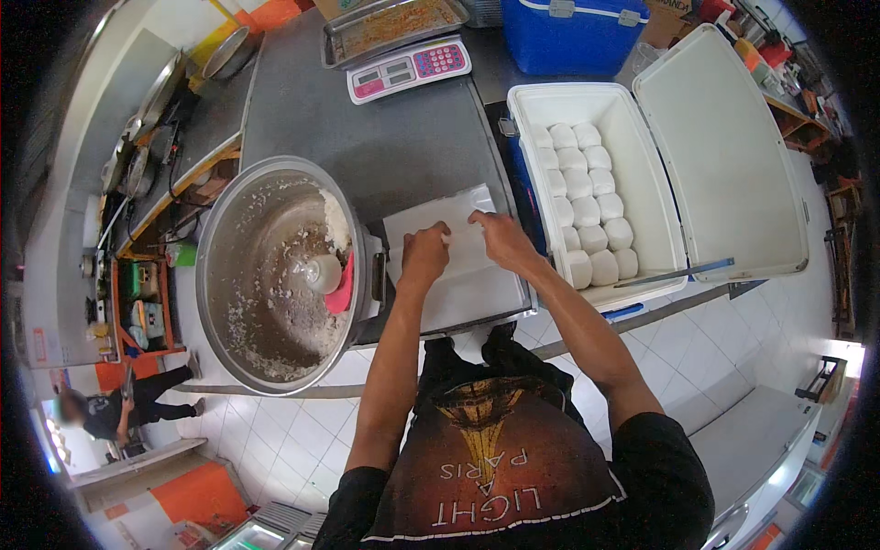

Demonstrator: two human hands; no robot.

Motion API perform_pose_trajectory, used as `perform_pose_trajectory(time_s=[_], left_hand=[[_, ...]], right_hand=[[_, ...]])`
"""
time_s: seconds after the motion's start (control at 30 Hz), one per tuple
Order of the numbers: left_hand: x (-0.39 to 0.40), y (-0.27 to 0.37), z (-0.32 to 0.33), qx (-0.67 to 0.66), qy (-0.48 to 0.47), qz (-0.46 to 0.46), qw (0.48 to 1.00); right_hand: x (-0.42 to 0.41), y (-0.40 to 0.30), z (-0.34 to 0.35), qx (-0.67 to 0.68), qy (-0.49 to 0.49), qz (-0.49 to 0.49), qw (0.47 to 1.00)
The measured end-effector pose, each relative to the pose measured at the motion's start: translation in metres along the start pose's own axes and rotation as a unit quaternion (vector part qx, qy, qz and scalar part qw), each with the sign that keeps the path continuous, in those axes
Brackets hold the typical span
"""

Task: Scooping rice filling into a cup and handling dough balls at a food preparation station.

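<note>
A stack of whitish paper or plastic sheets lies at the near corner of the grey metal table, its top sheet creased. My left hand has its fingers curled onto the top sheet, with a bit of white between thumb and fingers. At the right, my right hand touches the same sheet near its far edge, thumb and forefinger bent; whether it pinches the sheet is unclear. Left of the sheets stands a large metal bowl with scraps of dough, a pink scraper and a pale rounded piece.
An open white cooler holding rows of white dough balls stands right of the table. Farther back are a digital scale, a metal tray and a blue cooler. Another person stands at the far left.
</note>
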State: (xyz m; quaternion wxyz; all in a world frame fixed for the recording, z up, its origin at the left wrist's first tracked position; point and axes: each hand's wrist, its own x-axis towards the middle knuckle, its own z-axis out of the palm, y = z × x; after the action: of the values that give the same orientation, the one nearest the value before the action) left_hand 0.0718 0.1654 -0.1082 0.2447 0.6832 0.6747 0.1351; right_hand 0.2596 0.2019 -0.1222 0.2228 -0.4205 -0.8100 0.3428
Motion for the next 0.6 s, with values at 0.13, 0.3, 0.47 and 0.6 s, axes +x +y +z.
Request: perform_pose_trajectory(time_s=[0.13,0.3,0.47,0.6], left_hand=[[-0.008,-0.023,0.004,-0.007,0.038,-0.075,0.996],[-0.016,-0.038,0.014,0.079,0.063,0.021,0.995],[-0.015,-0.059,0.036,0.136,0.053,-0.013,0.989],[-0.001,-0.058,0.040,0.150,-0.027,-0.055,0.987]], right_hand=[[0.004,0.007,0.009,-0.059,0.009,0.040,0.997],[0.006,0.018,0.019,-0.084,-0.056,0.057,0.993],[0.016,0.006,0.027,-0.137,-0.129,0.100,0.977],[0.024,0.012,0.032,-0.137,-0.142,0.168,0.966]])
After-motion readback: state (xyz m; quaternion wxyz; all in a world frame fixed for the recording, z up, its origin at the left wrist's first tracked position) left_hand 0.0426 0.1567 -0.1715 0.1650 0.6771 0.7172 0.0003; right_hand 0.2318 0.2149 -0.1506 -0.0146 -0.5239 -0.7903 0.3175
